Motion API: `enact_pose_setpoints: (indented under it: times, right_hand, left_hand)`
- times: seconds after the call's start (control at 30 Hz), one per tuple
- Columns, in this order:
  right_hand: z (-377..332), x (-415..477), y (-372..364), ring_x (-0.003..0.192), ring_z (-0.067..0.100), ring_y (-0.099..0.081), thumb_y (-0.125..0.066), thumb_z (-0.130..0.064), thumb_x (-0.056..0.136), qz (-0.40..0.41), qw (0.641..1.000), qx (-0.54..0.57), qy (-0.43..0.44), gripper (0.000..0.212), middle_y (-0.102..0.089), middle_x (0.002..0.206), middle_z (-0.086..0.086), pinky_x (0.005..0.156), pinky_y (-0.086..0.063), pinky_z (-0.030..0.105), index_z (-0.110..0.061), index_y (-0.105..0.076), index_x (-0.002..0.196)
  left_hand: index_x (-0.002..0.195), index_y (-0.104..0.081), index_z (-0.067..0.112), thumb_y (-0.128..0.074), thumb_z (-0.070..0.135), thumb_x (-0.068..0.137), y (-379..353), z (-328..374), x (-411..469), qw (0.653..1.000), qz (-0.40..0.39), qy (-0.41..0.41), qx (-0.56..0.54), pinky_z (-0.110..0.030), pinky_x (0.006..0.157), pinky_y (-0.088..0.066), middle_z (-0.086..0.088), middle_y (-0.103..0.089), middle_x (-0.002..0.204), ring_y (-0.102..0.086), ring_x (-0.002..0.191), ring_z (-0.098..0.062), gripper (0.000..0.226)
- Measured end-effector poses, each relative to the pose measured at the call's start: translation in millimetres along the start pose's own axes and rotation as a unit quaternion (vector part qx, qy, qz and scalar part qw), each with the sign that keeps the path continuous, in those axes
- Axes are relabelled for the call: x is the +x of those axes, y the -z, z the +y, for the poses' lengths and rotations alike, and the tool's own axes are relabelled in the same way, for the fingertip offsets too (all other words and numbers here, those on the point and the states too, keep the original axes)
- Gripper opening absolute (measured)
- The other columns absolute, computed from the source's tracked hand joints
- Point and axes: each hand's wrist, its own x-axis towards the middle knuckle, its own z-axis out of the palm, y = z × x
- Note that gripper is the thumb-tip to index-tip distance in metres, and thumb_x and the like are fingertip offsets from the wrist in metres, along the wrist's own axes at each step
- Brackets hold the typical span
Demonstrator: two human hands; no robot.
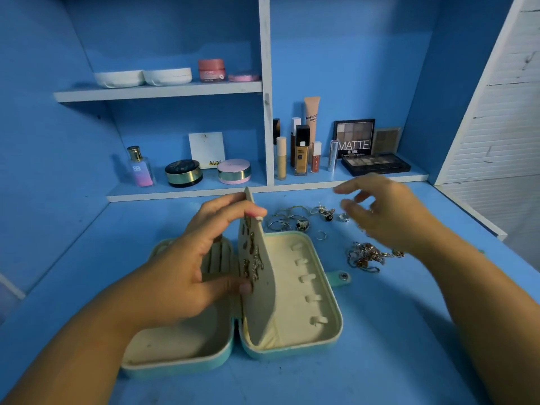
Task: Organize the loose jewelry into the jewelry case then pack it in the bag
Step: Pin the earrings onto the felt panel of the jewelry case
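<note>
Some earrings (252, 258) are already pinned on the case (289, 287) flap (263, 290), which my left hand (187, 258) pinches upright. Rings (289, 222) and chains (365, 255) lie loose on the table (380, 331) right of the case. My right hand (388, 211) hovers there, blurred, fingers (350, 190) apart. No bag in view.

The case (292, 350) has a smooth teal shell with a slight sheen, like faux leather. Its matt cream lining (295, 290) looks like soft, velvety cloth. The flap (264, 299) is the same cloth, studded with dull gold metal earrings (252, 260). A shiny metal snap (344, 276) is set in the teal tab. The rings (287, 222) and chains (365, 255) are bright metal, silver and gold. The table (380, 331) is painted blue, smooth and faintly scuffed. On the shelf (175, 195) are a clear glossy bottle (140, 169) with a gold cap and a glossy black compact (183, 173) with a metallic band.
</note>
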Motion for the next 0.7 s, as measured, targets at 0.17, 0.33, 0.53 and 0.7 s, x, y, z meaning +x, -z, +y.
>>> enact_pose_setpoints:
  times: [0.17,0.33,0.53,0.7]
  right_hand:
    - [41.4,12.7,18.2,0.070,0.002,-0.051,-0.064,-0.020,0.088,-0.039,0.991,-0.094,-0.090,0.013,-0.062,0.087,-0.014,0.056,-0.035,0.018,-0.031,-0.069,0.092]
    - [51.6,14.3,16.0,0.068,0.003,-0.053,-0.063,-0.013,0.087,-0.062,0.988,-0.101,-0.099,0.016,-0.068,0.091,-0.003,0.054,-0.035,0.015,-0.027,-0.070,0.087]
    - [56.4,17.6,4.2,0.079,0.014,-0.053,-0.060,-0.018,0.090,-0.057,0.985,-0.124,-0.109,0.016,-0.064,0.098,-0.002,0.066,-0.038,0.023,-0.025,-0.070,0.100]
    - [54.0,20.3,-3.2,0.072,0.008,-0.051,-0.062,-0.023,0.090,-0.059,0.986,-0.122,-0.097,0.010,-0.064,0.090,-0.002,0.058,-0.036,0.020,-0.025,-0.071,0.096]
  left_hand:
    - [0.133,-0.038,0.057,-0.081,0.046,0.068,-0.5,-2.9,0.3,0.999,0.004,0.013,-0.029,-0.049,0.113,-0.033,0.024,-0.027,0.152,-0.031,0.140,-0.001,0.078]
    - [0.133,-0.039,0.055,-0.074,0.051,0.065,-2.1,-4.4,2.7,0.999,0.005,0.005,-0.040,-0.048,0.111,-0.036,0.021,-0.029,0.152,-0.032,0.141,-0.003,0.077]
    - [0.134,-0.040,0.054,-0.075,0.050,0.067,-2.1,-6.9,2.8,0.998,-0.001,-0.003,-0.055,-0.048,0.110,-0.037,0.020,-0.031,0.150,-0.032,0.141,-0.005,0.076]
    - [0.135,-0.039,0.054,-0.076,0.052,0.066,-1.8,-9.0,3.6,0.998,-0.008,0.002,-0.068,-0.048,0.111,-0.037,0.021,-0.032,0.148,-0.032,0.140,-0.006,0.078]
